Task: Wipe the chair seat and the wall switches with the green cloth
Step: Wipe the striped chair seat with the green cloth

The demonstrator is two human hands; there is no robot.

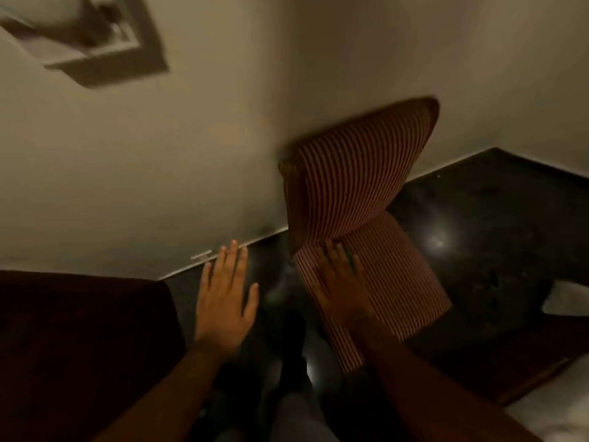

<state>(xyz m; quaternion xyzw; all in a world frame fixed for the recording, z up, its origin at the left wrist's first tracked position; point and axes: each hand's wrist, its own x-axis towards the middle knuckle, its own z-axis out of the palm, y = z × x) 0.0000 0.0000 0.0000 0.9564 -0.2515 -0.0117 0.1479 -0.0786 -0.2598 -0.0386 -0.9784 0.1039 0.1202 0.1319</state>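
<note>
A chair with red-and-white striped upholstery stands against the cream wall; its seat [398,282] lies below its backrest [360,173]. My right hand [339,282] presses flat on the near left part of the seat, with a sliver of the green cloth [350,257] showing beyond the fingertips. My left hand [224,295] hovers open with fingers spread, left of the chair, over the dark floor and holding nothing. The wall switch panel [92,43] is blurred at the upper left.
A dark brown piece of furniture [79,346] fills the lower left. The floor [494,234] is dark and glossy. A white object [567,301] lies at the right edge, and pale bedding [557,409] shows at the lower right.
</note>
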